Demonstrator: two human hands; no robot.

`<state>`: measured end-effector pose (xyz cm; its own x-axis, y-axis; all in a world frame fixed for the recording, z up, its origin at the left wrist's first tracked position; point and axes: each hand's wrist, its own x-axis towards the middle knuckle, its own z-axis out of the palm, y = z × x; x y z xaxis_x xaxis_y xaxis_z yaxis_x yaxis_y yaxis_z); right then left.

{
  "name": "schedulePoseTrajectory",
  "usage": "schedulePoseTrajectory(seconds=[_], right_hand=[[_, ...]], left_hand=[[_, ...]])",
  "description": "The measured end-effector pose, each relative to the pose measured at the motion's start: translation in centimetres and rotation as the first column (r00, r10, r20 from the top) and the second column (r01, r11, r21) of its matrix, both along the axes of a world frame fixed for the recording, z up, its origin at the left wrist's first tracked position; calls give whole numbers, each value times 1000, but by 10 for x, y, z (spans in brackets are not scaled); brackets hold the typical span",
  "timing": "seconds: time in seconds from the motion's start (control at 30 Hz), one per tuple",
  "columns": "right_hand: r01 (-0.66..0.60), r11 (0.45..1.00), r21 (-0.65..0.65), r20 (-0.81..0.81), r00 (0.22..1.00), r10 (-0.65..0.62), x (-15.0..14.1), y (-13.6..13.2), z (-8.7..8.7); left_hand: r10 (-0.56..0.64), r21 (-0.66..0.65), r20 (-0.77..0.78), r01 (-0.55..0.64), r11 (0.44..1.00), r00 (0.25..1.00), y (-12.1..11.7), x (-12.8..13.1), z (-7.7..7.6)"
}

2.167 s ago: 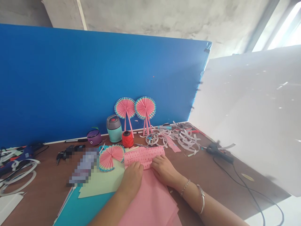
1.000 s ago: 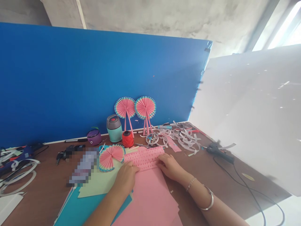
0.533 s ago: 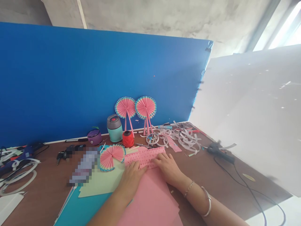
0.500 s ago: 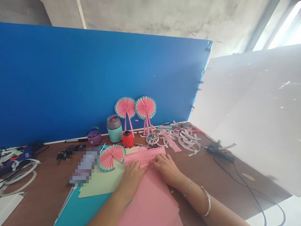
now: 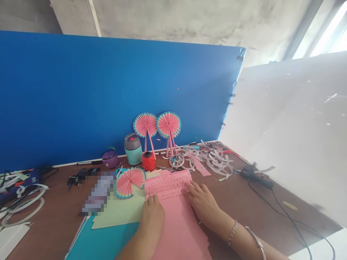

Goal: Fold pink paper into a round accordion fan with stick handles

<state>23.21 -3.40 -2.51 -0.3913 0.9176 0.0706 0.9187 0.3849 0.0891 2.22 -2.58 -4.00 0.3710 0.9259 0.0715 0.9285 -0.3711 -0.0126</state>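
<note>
A pink paper strip with small red dashes lies across the top of a stack of plain pink sheets, with slight crosswise creases. My left hand has its fingers bent together on the strip's near left corner. At the right edge, my right hand grips the same strip, its fingertips curled over the side; the thumb is hard to make out. Left of the strip, a pleated pink paper fan with a blue and yellow rim rests partly opened on pale green sheets.
Two round pleated fans on sticks lean against the blue panel. Before them stand a teal flask and a red thread spool. Curled white paper strips lie back right, near a black corded glue gun.
My left hand has drawn back toward me to the strip's near left corner. My right hand has shifted slightly right and nearer, uncovering more of the dashed strip.
</note>
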Motion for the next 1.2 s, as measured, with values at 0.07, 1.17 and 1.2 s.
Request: schedulePoseTrajectory(seconds=[0.07, 1.17, 1.2], right_hand=[[45, 999, -12, 7, 999, -45, 3, -4, -1], [-77, 886, -456, -801, 470, -372, 37, 40, 8], [-94, 888, -449, -822, 434, -369, 39, 40, 12]], left_hand=[[65, 20, -26, -64, 998, 998, 0, 1, -3], [174, 34, 72, -177, 984, 982, 7, -4, 19], [168, 40, 125, -174, 984, 978, 10, -7, 21]])
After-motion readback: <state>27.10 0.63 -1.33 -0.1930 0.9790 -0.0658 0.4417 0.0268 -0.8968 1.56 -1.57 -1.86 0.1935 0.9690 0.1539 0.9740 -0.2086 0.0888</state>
